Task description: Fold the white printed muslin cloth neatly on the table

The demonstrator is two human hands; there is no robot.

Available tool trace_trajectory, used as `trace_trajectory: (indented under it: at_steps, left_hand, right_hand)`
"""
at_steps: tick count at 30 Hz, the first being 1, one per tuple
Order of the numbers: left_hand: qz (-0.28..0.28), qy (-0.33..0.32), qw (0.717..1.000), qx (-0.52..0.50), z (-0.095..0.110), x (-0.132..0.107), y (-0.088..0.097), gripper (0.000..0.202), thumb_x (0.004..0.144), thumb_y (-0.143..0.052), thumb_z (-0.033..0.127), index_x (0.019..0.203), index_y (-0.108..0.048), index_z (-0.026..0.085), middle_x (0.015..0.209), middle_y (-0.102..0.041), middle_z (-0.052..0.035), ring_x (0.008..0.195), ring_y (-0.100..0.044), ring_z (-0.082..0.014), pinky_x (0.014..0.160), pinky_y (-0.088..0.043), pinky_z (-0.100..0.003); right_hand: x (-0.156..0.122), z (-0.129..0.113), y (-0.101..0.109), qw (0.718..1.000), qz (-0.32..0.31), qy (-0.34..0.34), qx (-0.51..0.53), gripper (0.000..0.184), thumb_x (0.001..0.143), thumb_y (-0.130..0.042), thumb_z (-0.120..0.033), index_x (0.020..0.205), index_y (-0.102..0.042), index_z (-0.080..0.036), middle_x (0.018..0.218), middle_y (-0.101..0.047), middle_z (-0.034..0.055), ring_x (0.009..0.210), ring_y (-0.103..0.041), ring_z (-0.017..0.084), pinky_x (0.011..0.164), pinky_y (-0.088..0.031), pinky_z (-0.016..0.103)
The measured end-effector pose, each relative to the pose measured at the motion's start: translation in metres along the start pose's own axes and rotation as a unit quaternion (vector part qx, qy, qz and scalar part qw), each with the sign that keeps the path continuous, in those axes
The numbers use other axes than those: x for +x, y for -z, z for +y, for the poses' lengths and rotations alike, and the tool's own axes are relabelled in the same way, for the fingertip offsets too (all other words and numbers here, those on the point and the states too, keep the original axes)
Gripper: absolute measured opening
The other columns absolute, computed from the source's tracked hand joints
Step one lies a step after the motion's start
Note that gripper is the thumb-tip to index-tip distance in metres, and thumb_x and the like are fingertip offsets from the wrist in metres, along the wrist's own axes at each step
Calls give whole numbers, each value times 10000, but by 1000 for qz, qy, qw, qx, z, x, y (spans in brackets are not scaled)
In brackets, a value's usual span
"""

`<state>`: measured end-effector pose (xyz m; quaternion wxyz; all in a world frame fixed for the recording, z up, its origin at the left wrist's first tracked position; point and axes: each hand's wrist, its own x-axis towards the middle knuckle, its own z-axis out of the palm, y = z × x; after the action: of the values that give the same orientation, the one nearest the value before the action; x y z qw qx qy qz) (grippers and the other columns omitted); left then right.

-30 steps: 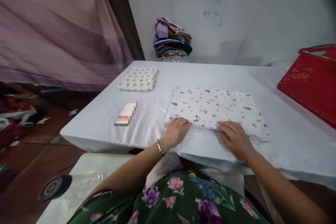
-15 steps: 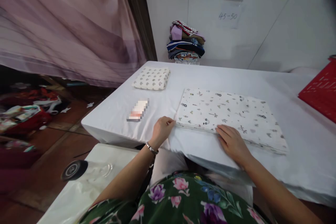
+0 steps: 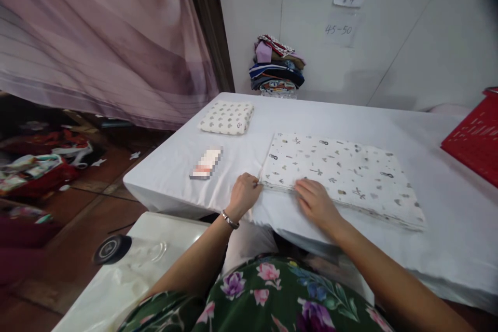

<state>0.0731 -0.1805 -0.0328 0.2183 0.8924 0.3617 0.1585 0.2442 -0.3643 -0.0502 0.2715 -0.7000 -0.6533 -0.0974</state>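
Note:
A white printed cloth (image 3: 342, 174), folded into a long flat stack of layers, lies on the white-covered table (image 3: 167, 166). At its near left corner, my left hand (image 3: 244, 194) has its fingers closed on the edge; the fingertips are partly hidden. My right hand (image 3: 317, 205) rests along the near edge, a short way right of the left one. Its fingers are stretched out on the cloth and its thumb sits low by the edge.
A smaller folded cloth (image 3: 226, 118) and a pixelated flat item (image 3: 207, 163) lie to the left. Folded textiles (image 3: 277, 65) are piled behind the table. A red basket (image 3: 472, 137) stands at the right. Beside me is a white surface (image 3: 163, 233) with a dark round object (image 3: 112, 249).
My right hand has slid left along the cloth's near edge, closer to my left hand. The left hand stays at the corner.

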Motion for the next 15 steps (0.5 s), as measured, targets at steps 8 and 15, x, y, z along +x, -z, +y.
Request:
trace_trajectory:
  at_steps: [8,15]
  left_hand:
    - [-18,86,983,-162,9,9,-1,18,739,-556,208,755,-554,201,664,-605,14,642,-571,-144,625,-435,-268]
    - [-37,153,873,-461,5,16,-18,212,720,-552,154,925,-505,187,679,-615,12,642,-619,-135,597,-523,-264]
  right_hand:
    - [69,-36,-44,995,-31,-53,78,263,876,-523,-335,1077,-591,-178,1041,-618,97,954,-534,249,812,-440,392]
    - [78,-35,-53,985,-19,-116,125,182,876,-516,-313,972,-603,-186,927,-622,77,885,-542,226,782,-435,357]
